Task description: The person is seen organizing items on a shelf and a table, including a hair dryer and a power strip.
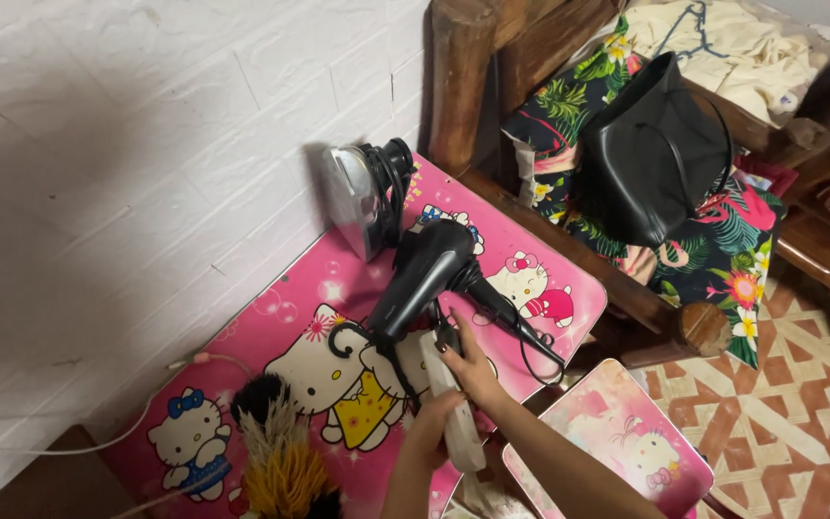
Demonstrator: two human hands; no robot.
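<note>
pink cartoon table (pixel 271 317) by wall | both hands grip white power strip (pixel 451 404), long axis twd black hair dryer (pixel 425 274)

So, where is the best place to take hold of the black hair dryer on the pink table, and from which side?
Probably the handle of the hair dryer. It is slim and sticks out toward the table's right edge, so coming from that side looks easiest. The barrel is wide, and its nozzle end lies close to both hands, the left hand and the right hand, on the white power strip.
</note>
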